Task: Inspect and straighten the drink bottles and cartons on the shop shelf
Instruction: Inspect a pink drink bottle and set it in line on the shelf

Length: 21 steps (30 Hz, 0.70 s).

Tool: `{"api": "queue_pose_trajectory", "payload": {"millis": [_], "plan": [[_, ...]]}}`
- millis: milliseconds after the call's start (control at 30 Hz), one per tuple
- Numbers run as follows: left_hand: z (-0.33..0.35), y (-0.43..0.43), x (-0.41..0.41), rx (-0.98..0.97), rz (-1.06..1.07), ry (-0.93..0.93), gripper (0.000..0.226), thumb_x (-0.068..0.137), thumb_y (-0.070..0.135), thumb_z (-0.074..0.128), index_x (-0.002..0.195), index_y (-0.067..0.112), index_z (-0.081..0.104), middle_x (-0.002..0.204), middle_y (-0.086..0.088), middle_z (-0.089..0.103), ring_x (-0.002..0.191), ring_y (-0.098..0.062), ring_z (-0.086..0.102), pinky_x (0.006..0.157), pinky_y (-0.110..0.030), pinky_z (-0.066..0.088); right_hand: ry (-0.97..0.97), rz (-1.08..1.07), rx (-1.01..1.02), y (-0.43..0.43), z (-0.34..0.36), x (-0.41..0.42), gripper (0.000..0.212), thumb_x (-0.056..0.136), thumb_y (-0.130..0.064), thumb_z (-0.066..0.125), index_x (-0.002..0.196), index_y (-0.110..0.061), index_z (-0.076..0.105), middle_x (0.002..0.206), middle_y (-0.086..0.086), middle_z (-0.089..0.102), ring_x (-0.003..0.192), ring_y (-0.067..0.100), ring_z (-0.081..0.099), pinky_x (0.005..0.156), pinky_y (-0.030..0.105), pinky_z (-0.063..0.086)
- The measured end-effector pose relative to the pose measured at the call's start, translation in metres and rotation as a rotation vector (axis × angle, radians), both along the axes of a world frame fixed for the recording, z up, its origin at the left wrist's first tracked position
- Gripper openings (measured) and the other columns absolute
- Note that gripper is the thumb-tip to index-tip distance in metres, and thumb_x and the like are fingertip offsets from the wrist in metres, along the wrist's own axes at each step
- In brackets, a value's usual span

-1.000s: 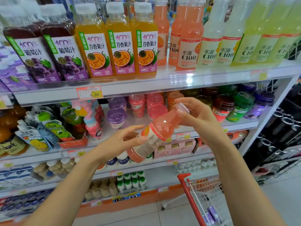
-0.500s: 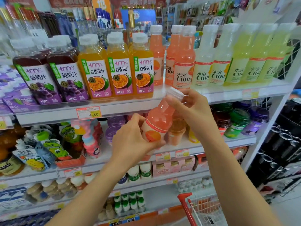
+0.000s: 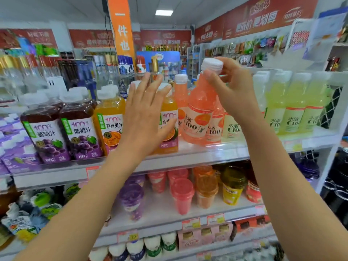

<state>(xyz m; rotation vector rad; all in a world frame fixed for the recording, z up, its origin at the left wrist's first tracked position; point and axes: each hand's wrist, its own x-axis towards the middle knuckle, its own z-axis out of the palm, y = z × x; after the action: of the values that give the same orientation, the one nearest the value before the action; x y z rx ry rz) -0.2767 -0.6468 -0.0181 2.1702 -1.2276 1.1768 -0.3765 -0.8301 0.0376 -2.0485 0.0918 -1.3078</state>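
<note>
Pinching the white cap [image 3: 211, 65] between thumb and curled fingers, the right hand [image 3: 232, 91] makes a narrow grip at the very top of the pink C100 bottle [image 3: 199, 117]. That bottle leans with its cap tipped to the right. Its base is at the front of the upper shelf [image 3: 207, 155], just ahead of the other pink bottles [image 3: 180, 97]; whether it sits flat there I cannot tell. The left hand [image 3: 145, 113] holds nothing. Its fingers are straight and spread in front of the orange passion-fruit bottles [image 3: 111, 119], and contact with them cannot be made out.

A hold on the cap alone probably gives poor command of the heavy base. Let go while the bottle is tilted and so near the lip, it could topple forward onto the lidded cups [image 3: 182, 193] below, or rock sideways into its neighbours. The cap might also twist under the pinch. A careless push from the spread left hand could knock an orange bottle out of line.

Dark grape-juice bottles [image 3: 47, 132] stand at the left and pale yellow-green bottles [image 3: 293, 102] at the right. The slot for the pink bottle looks tight, closed in by its own kind behind and a pale bottle beside it. The right wrist hides part of that row, so the gap is hard to judge.
</note>
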Motion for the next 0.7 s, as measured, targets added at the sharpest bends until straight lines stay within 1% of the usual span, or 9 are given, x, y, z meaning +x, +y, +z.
{"api": "queue_pose_trajectory", "payload": {"millis": [33,100,167,267,300,367,400,567,700], "plan": [[0.003,-0.003,0.006,0.037,0.037,-0.019,0.072,0.092,0.048,0.058,0.150,0.015,0.035,0.163,-0.007,0.023,0.153,-0.027,0.008,0.124,-0.049,0.002,0.009,-0.024,-0.032,-0.001,0.003,0.006,0.035,0.095,-0.031,0.062,0.124,-0.011,0.062,0.104,-0.005,0.065,0.087,0.004,0.061,0.074,0.016,0.051],[0.005,-0.007,0.015,0.093,0.086,-0.028,0.077,0.092,0.050,0.056,0.154,0.015,0.026,0.165,-0.006,0.017,0.153,-0.027,0.005,0.123,-0.052,0.001,0.035,-0.045,-0.065,-0.002,0.007,0.017,0.034,0.096,-0.030,0.061,0.125,-0.012,0.061,0.106,-0.005,0.065,0.091,0.008,0.062,0.076,0.019,0.051],[0.003,-0.009,0.022,0.119,0.107,-0.029,0.079,0.093,0.052,0.054,0.156,0.015,0.023,0.165,-0.006,0.018,0.153,-0.027,0.006,0.123,-0.054,0.003,0.082,-0.056,-0.094,-0.002,0.007,0.028,0.036,0.096,-0.029,0.061,0.128,-0.012,0.059,0.110,-0.004,0.065,0.093,0.008,0.060,0.077,0.019,0.050],[-0.001,-0.009,0.028,0.130,0.101,-0.034,0.079,0.093,0.049,0.056,0.156,0.014,0.024,0.163,-0.006,0.022,0.153,-0.026,0.010,0.123,-0.054,0.003,0.201,-0.034,-0.117,-0.005,0.002,0.043,0.037,0.097,-0.027,0.061,0.130,-0.011,0.057,0.118,0.000,0.063,0.096,0.010,0.059,0.075,0.013,0.047],[-0.002,-0.008,0.030,0.130,0.096,-0.043,0.078,0.093,0.049,0.056,0.156,0.014,0.024,0.163,-0.006,0.023,0.153,-0.025,0.011,0.123,-0.053,0.003,0.253,-0.032,-0.136,-0.005,0.001,0.046,0.038,0.097,-0.027,0.061,0.131,-0.012,0.057,0.123,0.002,0.060,0.098,0.014,0.060,0.079,0.018,0.050],[-0.001,-0.008,0.033,0.132,0.088,-0.054,0.076,0.094,0.050,0.054,0.155,0.014,0.026,0.162,-0.005,0.025,0.152,-0.025,0.012,0.123,-0.053,0.004,0.349,-0.038,-0.168,-0.007,-0.001,0.051,0.042,0.096,-0.028,0.061,0.134,-0.012,0.054,0.128,0.008,0.056,0.101,0.022,0.063,0.087,0.039,0.055],[-0.001,-0.008,0.033,0.133,0.082,-0.054,0.075,0.094,0.050,0.052,0.155,0.015,0.027,0.162,-0.005,0.026,0.152,-0.025,0.013,0.123,-0.054,0.005,0.381,-0.032,-0.169,-0.008,-0.001,0.052,0.043,0.096,-0.026,0.061,0.136,-0.011,0.054,0.128,0.009,0.057,0.101,0.024,0.064,0.088,0.044,0.055],[0.002,-0.007,0.037,0.113,0.020,-0.053,0.071,0.092,0.049,0.048,0.152,0.015,0.034,0.158,-0.005,0.034,0.151,-0.027,0.019,0.122,-0.055,0.007,0.442,-0.021,-0.187,-0.009,0.011,0.050,0.040,0.096,-0.011,0.060,0.136,-0.010,0.055,0.134,0.007,0.059,0.106,0.023,0.063,0.093,0.043,0.053],[0.007,-0.006,0.041,0.102,-0.010,-0.048,0.066,0.092,0.051,0.043,0.147,0.015,0.041,0.154,-0.005,0.042,0.149,-0.027,0.026,0.122,-0.055,0.008,0.536,-0.066,-0.292,-0.008,0.026,0.051,0.040,0.095,-0.013,0.063,0.134,-0.010,0.058,0.135,0.010,0.059,0.109,0.027,0.061,0.097,0.045,0.051]]}}
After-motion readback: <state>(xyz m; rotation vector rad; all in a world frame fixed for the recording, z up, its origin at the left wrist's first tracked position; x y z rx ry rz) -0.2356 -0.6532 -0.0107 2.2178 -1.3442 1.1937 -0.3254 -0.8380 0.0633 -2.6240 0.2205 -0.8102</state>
